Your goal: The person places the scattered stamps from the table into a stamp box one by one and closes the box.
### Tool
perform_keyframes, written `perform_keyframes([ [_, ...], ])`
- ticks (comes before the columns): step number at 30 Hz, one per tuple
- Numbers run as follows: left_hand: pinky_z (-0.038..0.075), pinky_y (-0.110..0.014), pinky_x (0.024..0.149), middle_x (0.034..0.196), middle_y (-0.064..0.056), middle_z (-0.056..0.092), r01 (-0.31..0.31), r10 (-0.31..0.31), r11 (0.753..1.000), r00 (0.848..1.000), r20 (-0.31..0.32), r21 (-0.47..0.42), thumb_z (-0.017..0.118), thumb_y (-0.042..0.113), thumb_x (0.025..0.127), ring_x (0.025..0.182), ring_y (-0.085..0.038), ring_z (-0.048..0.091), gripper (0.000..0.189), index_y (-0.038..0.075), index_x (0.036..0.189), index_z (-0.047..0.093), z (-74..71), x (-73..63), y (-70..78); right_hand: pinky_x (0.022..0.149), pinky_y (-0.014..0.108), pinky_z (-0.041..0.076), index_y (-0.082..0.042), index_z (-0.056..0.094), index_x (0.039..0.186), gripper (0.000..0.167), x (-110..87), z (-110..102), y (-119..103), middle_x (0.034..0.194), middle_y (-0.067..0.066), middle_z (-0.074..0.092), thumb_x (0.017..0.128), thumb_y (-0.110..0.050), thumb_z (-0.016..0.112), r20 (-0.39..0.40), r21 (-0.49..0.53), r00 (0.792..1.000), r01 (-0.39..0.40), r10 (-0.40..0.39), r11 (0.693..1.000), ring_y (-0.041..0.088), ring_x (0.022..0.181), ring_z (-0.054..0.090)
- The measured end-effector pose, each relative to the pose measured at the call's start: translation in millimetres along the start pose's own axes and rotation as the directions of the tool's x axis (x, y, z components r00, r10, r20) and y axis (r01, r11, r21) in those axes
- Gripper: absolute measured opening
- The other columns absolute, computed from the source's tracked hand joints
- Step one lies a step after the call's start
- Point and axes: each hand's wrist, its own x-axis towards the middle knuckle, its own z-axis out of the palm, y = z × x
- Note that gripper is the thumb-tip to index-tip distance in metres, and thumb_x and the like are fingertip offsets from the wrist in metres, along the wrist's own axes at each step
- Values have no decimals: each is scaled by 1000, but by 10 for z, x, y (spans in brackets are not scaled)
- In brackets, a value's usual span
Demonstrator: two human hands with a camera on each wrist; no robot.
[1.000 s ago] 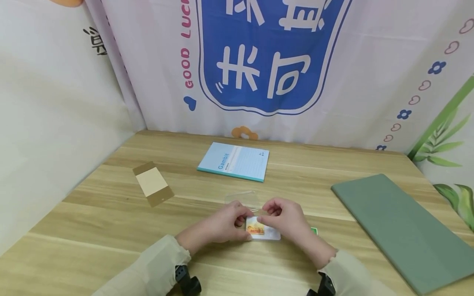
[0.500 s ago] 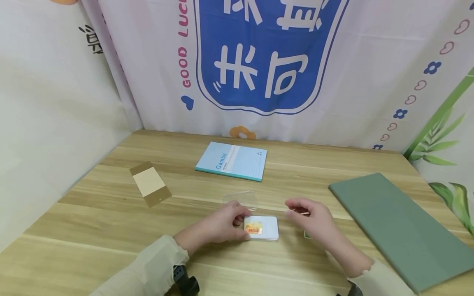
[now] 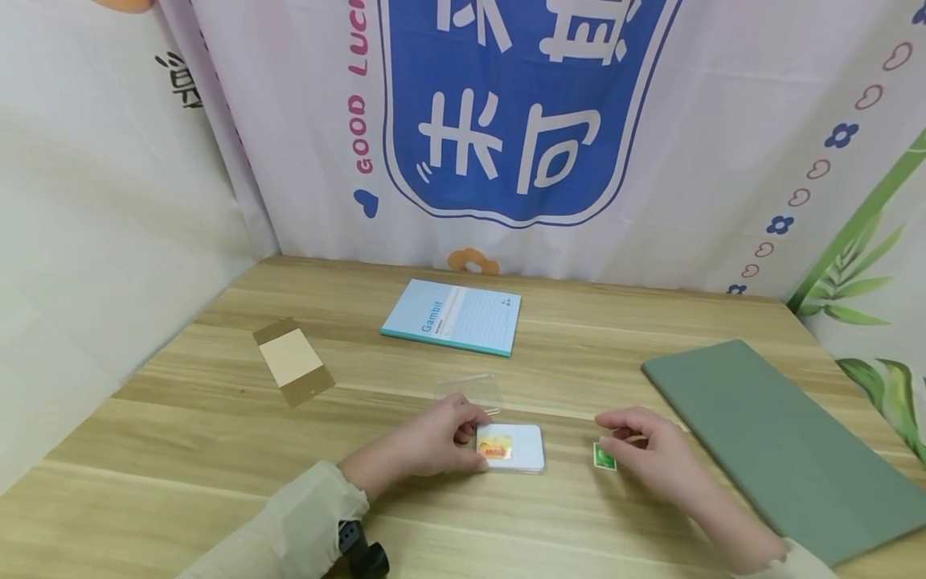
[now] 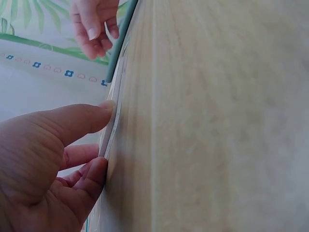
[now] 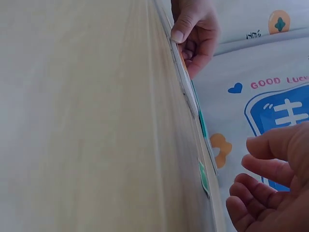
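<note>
My left hand [image 3: 427, 446] holds the left end of a small white card [image 3: 524, 446] with rounded corners, which looks like a thin stack. Its thumb and fingers grip opposite edges in the left wrist view. On the card's left part is a yellow-orange stamp-like picture [image 3: 496, 447]. To the right, my right hand [image 3: 654, 450] hovers over a small green stamp-like piece [image 3: 604, 457] with a pale border lying on the table. The right wrist view shows a gap between thumb and fingers [image 5: 256, 198], which are loosely bent with nothing visible between them.
A clear plastic piece [image 3: 473, 390] lies just behind the left hand. Farther back is a light-blue notebook [image 3: 456, 316]. A brown and cream card [image 3: 292, 360] lies at the left, and a large grey-green board [image 3: 781, 442] covers the table's right side.
My right hand has left the white card and moved right to the green stamp-like piece, uncovering the card's right part. The left hand stays on the card.
</note>
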Motion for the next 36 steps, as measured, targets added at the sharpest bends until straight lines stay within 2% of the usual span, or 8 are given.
perform_keyframes([
  [5, 42, -22, 72, 94, 0, 45, 11, -11, 1000, 1000, 11, -4, 76, 21, 76, 83, -12, 45, 48, 5, 118, 59, 8, 6, -6, 73, 22, 48, -6, 67, 107, 26, -43, -39, 109, 102, 4, 64, 83, -15, 68, -2, -51, 1000, -20, 20, 998, 11, 88, 56],
  [12, 42, -22, 74, 94, 1, 45, 8, -8, 1000, 1000, 9, -4, 76, 21, 76, 84, -11, 45, 48, 6, 118, 59, 11, 7, -13, 64, 20, 44, -9, 70, 101, 21, -50, -30, 221, 94, 1, 63, 81, -14, 70, 16, -45, 999, -33, 34, 998, 4, 75, 51],
  [22, 43, -22, 74, 94, 2, 46, 2, -2, 1000, 1000, 0, 6, 76, 22, 76, 84, -10, 46, 47, 6, 118, 59, 9, 3, -22, 65, 21, 40, -16, 72, 90, 14, 0, 58, 254, 90, -2, 59, 77, -16, 74, -33, -119, 999, -26, 22, 993, 8, 77, 47],
  [36, 43, -21, 74, 94, 2, 46, 4, -4, 1000, 1000, 1, 26, 76, 23, 76, 84, -10, 46, 48, 7, 118, 59, 10, 16, -23, 68, 21, 43, -11, 68, 90, 13, 16, 86, 239, 91, 1, 59, 78, -12, 72, -27, -92, 996, -86, 83, 992, 11, 80, 49],
])
